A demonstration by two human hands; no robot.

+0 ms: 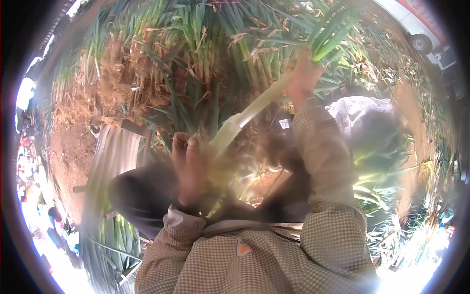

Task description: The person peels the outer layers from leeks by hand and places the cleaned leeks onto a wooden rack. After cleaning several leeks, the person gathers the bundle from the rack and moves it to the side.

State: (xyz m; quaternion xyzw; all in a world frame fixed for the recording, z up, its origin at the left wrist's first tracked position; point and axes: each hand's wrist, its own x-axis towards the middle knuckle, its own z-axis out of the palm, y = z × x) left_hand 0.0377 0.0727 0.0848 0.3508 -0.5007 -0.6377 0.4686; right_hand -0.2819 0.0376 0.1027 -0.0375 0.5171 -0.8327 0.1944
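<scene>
A long leek-like green onion (259,104) slants across the middle in front of me, its white stalk low and its green leaves up at the far right. My right hand (302,81) is closed around its upper part, where the stalk turns green. At the lower end my left hand (188,164) has its fingers curled and the thumb up, beside a wider pale-green outer layer (226,136) that sits around the stalk. Motion blur smears the lower end, and the exact grip of the left fingers there is partly hidden.
Bundles of green onions with brown roots (132,73) lie piled ahead. A low slatted wooden piece (116,147) stands at my left, over more onions (117,235). To the right are a pale sack (362,115) and loose leaves (374,191). A vehicle (421,41) stands far right.
</scene>
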